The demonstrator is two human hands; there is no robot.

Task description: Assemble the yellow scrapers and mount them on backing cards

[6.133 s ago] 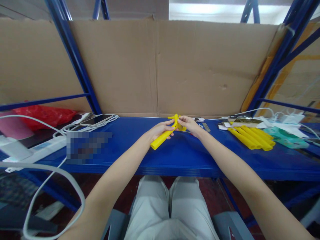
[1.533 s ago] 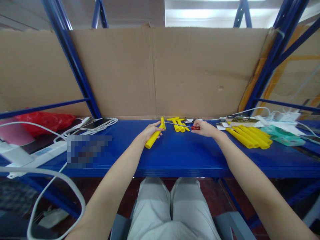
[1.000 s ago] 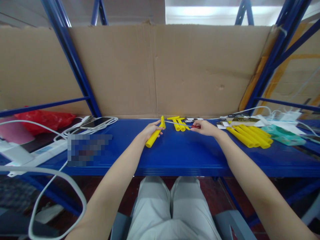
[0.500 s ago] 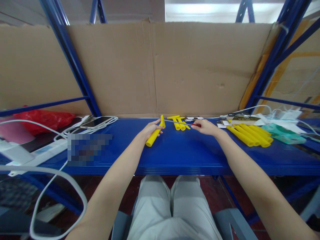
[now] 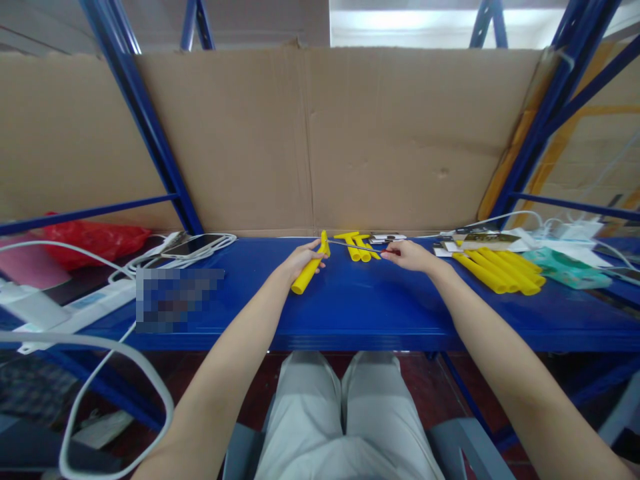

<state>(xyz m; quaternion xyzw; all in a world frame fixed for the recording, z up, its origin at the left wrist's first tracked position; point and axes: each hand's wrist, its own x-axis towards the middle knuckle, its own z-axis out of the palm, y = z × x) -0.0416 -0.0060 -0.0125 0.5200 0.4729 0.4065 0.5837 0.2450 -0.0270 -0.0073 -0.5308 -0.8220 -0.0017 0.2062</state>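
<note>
My left hand [image 5: 300, 260] is closed around a yellow T-shaped plastic tube [image 5: 306, 276], its open round end tilted down toward me. A screwdriver [image 5: 362, 249] with a thin metal shaft and a red handle is gripped in my right hand [image 5: 411, 256]. The shaft lies nearly level, and its tip meets the upper part of the tube; whether it sits in a screw is too small to tell. Just behind the shaft, several more yellow T-shaped tubes [image 5: 354, 254] lie on the blue shelf [image 5: 370, 307].
On the right are several straight yellow tubes [image 5: 500, 272], small packets [image 5: 485, 238] and a green plastic bag [image 5: 570, 268]. A power strip [image 5: 103, 305], white cables [image 5: 220, 243] and a red bag [image 5: 95, 237] occupy the left. Cardboard [image 5: 380, 140] walls the back between blue posts [image 5: 150, 127].
My right hand and the screwdriver have shifted very slightly left, toward the tube. My left hand stays in place with its hold unchanged.
</note>
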